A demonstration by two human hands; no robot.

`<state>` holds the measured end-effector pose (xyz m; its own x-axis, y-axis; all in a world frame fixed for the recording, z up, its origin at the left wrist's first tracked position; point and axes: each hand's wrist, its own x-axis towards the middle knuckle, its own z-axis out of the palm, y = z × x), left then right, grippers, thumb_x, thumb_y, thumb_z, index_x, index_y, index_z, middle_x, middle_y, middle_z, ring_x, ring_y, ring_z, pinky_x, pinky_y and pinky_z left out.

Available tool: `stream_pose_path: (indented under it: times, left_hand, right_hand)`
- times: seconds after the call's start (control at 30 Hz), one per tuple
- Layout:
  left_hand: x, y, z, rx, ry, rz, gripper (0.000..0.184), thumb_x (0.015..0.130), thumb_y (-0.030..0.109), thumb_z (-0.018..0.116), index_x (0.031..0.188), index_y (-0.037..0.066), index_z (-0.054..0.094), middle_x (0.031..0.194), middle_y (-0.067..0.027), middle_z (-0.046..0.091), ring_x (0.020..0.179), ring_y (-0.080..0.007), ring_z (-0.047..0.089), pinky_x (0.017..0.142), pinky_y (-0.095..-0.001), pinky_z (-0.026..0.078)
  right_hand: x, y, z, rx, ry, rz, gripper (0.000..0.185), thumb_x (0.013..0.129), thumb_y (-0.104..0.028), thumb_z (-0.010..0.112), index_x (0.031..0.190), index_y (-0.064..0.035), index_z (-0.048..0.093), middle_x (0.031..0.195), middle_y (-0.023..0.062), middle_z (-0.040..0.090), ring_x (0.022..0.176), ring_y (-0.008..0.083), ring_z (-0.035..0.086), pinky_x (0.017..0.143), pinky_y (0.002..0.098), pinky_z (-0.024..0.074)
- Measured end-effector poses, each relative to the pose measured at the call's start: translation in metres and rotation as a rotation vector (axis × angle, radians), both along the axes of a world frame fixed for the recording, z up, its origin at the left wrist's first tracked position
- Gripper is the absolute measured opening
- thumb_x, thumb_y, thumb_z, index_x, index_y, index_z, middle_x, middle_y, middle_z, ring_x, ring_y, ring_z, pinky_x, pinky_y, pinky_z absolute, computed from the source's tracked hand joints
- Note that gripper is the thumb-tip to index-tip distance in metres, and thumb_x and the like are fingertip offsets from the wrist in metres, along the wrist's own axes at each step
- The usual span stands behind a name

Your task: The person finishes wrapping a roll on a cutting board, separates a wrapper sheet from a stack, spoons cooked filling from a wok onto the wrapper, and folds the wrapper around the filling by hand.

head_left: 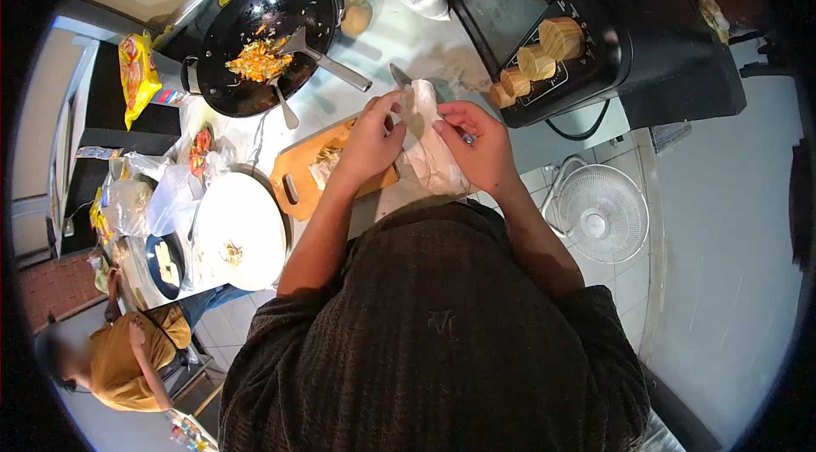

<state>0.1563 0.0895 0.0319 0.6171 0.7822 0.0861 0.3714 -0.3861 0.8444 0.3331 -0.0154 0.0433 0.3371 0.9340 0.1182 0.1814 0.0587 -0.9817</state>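
Observation:
A pale pink, crumpled sheet (pixel 432 150), cloth or thin paper, hangs in front of my body between both hands. My left hand (pixel 374 142) is closed, its fingertips pinching the sheet's left edge. On the other side my right hand (pixel 483 146) has curled fingers, with thumb and fingertips at the right edge; a small shiny spot shows by its fingers. Behind the sheet, a knife tip (pixel 399 75) pokes out. Left of it lies a wooden cutting board (pixel 289 164) with chopped food (pixel 325 164), partly covered by my left forearm.
A black wok (pixel 223 39) holds shredded vegetables, a spatula (pixel 327 63) and a spoon (pixel 288 112). A white plate (pixel 255 235) carries food scraps. On the right stands a black griddle (pixel 620 52) with wooden knobs. A fan (pixel 599 214) is on the floor; a person (pixel 136 354) sits lower left.

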Motion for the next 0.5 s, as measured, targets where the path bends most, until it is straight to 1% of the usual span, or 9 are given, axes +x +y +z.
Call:
stream_pose_path:
  times: [0.03, 0.1, 0.17, 0.23, 0.27, 0.33, 0.4, 0.47, 0.5]
  left_hand:
    - [-0.001, 0.0, 0.0, -0.052, -0.01, 0.012, 0.05, 0.088, 0.001, 0.063, 0.137, 0.006, 0.054, 0.11, -0.0121, 0.061, 0.081, -0.02, 0.06, 0.076, -0.0332, 0.051]
    - [-0.003, -0.001, -0.002, -0.101, -0.025, 0.025, 0.049, 0.088, 0.002, 0.062, 0.136, 0.005, 0.053, 0.112, -0.0127, 0.061, 0.082, -0.0205, 0.06, 0.077, -0.0341, 0.052]
    - [-0.006, -0.002, -0.006, -0.303, -0.1, 0.035, 0.046, 0.09, 0.003, 0.062, 0.136, 0.004, 0.054, 0.115, -0.0124, 0.063, 0.087, -0.0188, 0.062, 0.079, -0.0326, 0.053]
    - [-0.008, 0.002, -0.025, -0.318, -0.112, 0.009, 0.045, 0.092, 0.004, 0.062, 0.136, 0.003, 0.053, 0.116, -0.0125, 0.064, 0.09, -0.0188, 0.062, 0.081, -0.0325, 0.053]
    - [-0.011, 0.002, -0.034, -0.333, -0.12, -0.02, 0.044, 0.093, 0.005, 0.061, 0.136, 0.003, 0.052, 0.117, -0.0126, 0.065, 0.094, -0.0189, 0.063, 0.084, -0.0324, 0.052]
    - [-0.01, -0.003, -0.03, -0.378, -0.192, 0.005, 0.044, 0.094, 0.006, 0.061, 0.137, 0.002, 0.051, 0.117, -0.0124, 0.065, 0.095, -0.019, 0.063, 0.085, -0.0322, 0.052]
    - [-0.008, -0.006, -0.023, -0.422, -0.264, 0.025, 0.044, 0.096, 0.008, 0.06, 0.138, 0.002, 0.05, 0.118, -0.0123, 0.064, 0.097, -0.0192, 0.063, 0.087, -0.0319, 0.052]
    - [-0.008, -0.008, -0.014, -0.747, -0.35, 0.069, 0.042, 0.101, 0.018, 0.056, 0.139, 0.002, 0.048, 0.121, -0.011, 0.064, 0.102, -0.0205, 0.063, 0.093, -0.033, 0.049]
    - [-0.008, -0.01, -0.012, -0.75, -0.354, 0.071, 0.042, 0.101, 0.018, 0.056, 0.139, 0.002, 0.048, 0.121, -0.011, 0.064, 0.102, -0.0205, 0.063, 0.093, -0.033, 0.049]
  right_hand:
    - [0.001, 0.001, 0.0, 0.002, -0.006, 0.001, 0.023, 0.091, -0.008, 0.072, 0.112, -0.0009, 0.065, 0.089, 0.0074, 0.072, 0.08, 0.0106, 0.068, 0.072, 0.0267, 0.0539]
    - [0.002, 0.003, 0.002, 0.054, 0.107, 0.046, 0.025, 0.093, -0.005, 0.07, 0.117, -0.0007, 0.063, 0.087, 0.0042, 0.07, 0.078, 0.0071, 0.063, 0.069, 0.0238, 0.0514]
    - [0.004, 0.002, 0.01, 0.041, 0.116, 0.033, 0.026, 0.094, -0.004, 0.069, 0.118, -0.001, 0.062, 0.089, 0.0034, 0.069, 0.079, 0.0066, 0.062, 0.069, 0.0232, 0.0506]
    - [0.005, 0.0, 0.015, 0.022, 0.128, 0.022, 0.026, 0.094, -0.002, 0.068, 0.12, -0.0014, 0.061, 0.091, 0.0026, 0.068, 0.08, 0.0062, 0.061, 0.069, 0.0227, 0.0498]
    - [0.007, 0.0, 0.016, 0.079, 0.158, 0.02, 0.026, 0.094, 0.0, 0.066, 0.12, -0.0016, 0.061, 0.093, 0.0027, 0.068, 0.082, 0.0061, 0.061, 0.07, 0.0223, 0.0496]
    - [0.005, 0.003, 0.021, 0.188, 0.205, -0.004, 0.025, 0.095, 0.004, 0.063, 0.119, -0.0022, 0.062, 0.1, 0.003, 0.068, 0.087, 0.006, 0.061, 0.074, 0.0215, 0.0492]
    - [0.004, 0.003, 0.028, 0.179, 0.192, -0.026, 0.025, 0.095, 0.004, 0.063, 0.119, -0.0023, 0.062, 0.101, 0.0031, 0.068, 0.088, 0.0064, 0.061, 0.075, 0.0217, 0.0494]
    - [0.005, 0.003, 0.039, 0.141, 0.212, -0.03, 0.024, 0.095, 0.002, 0.064, 0.119, -0.0013, 0.063, 0.104, 0.0031, 0.067, 0.092, 0.0076, 0.062, 0.08, 0.0227, 0.0495]
    - [0.003, 0.003, 0.043, 0.138, 0.209, -0.028, 0.024, 0.095, 0.002, 0.064, 0.119, -0.0013, 0.063, 0.104, 0.0031, 0.067, 0.092, 0.0076, 0.062, 0.08, 0.0227, 0.0495]
